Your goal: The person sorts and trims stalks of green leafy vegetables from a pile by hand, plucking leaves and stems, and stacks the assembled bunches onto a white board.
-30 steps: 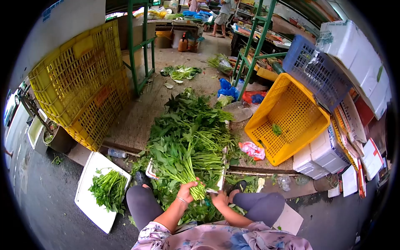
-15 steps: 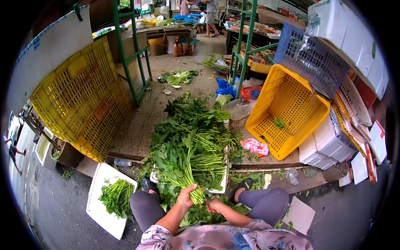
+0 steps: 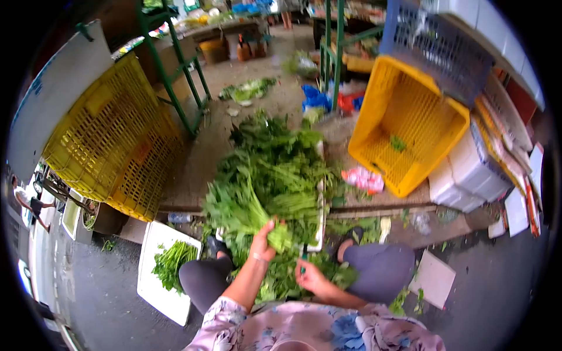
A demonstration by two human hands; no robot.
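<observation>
Bunch of leafy greens sits in our left hand, in front of us, over front end of large greens heap. Left fingers wrap round stems; leaves fan toward 11 o'clock. Our right hand, at 4 o'clock from left, has fingers curled on small green item, too blurred for us to name. At 9 o'clock from left hand, we see another bunch lying on white board; at 2 o'clock, tilted yellow crate with leafy scrap inside.
</observation>
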